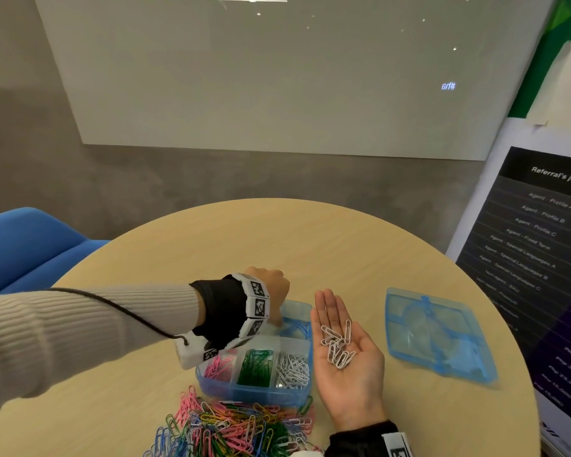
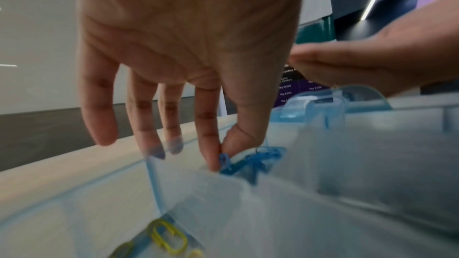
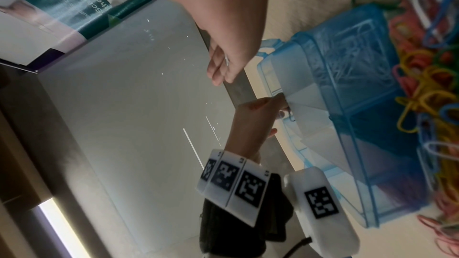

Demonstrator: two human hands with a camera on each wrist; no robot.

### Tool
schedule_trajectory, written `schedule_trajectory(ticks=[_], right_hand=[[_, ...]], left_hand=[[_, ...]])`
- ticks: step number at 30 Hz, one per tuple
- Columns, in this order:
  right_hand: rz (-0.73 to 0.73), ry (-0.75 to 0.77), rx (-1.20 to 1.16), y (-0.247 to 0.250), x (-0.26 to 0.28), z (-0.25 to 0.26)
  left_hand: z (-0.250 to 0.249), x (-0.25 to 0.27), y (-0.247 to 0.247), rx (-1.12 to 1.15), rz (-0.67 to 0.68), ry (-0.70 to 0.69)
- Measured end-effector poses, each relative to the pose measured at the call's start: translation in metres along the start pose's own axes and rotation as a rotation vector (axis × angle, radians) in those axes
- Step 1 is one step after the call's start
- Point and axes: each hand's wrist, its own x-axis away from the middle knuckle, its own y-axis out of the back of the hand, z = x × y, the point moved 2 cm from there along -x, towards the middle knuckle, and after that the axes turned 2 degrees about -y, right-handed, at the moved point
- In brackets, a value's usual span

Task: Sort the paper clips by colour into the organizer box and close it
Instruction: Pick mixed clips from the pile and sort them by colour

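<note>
Left hand [image 2: 188, 46] pinching blue clips [image 2: 250, 161] directly over rear box [image 1: 254, 385] compartment | right hand [image 1: 343, 354] lying flat-open, carrying white clips [image 1: 337, 344], nearer white compartment.

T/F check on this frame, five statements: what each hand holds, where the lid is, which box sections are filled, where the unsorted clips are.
1. The right hand lies palm up with white clips on it. True.
2. The lid is shut on the box. False: it lies apart on the table, to the right of the right hand.
3. The left hand pinches blue clips over a far section of the box. True.
4. The near row holds pink clips, green clips and white ones. True.
5. The unsorted pile lies behind the box, by the wall. False: it lies in front, nearest the person.
</note>
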Motion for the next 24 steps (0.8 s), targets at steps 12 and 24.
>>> schedule_trajectory(ticks=[12,24], right_hand=[[0.022,0.004,-0.006,0.001,-0.001,0.001],[0.038,0.016,-0.004,0.002,-0.003,0.003]], left_hand=[[0.028,0.005,0.004,0.203,-0.050,0.014],[0.006,0.039,0.021,0.375,-0.181,-0.142]])
